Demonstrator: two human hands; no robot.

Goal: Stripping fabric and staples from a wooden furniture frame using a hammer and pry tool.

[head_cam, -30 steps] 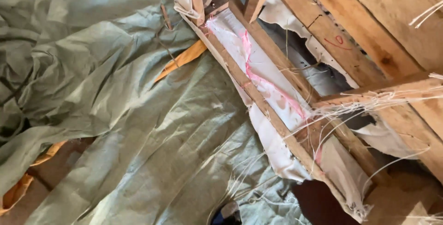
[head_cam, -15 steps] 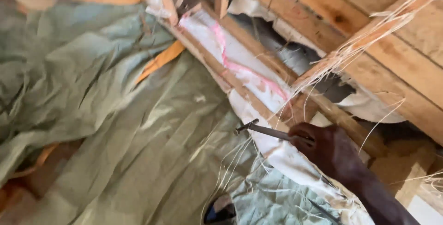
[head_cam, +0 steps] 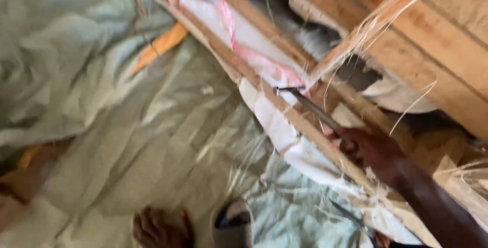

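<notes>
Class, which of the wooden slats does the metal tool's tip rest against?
The long diagonal slat bordering the white fabric; the right hand holds the tool there.

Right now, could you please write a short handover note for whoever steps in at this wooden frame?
Right hand: gripping a slim metal tool, its hooked tip against the white fabric on a wooden frame rail.
Left hand: not in view.
Things: pink strip lies along the white fabric; loose pale fibres hang off the upper slat; green cloth spreads below, with a foot in a sandal at the bottom edge.
Done: the fabric edge looks torn and partly loose.
Left: fabric and fibres are still attached to the frame; the picture is blurred, so fasteners cannot be made out.
</notes>
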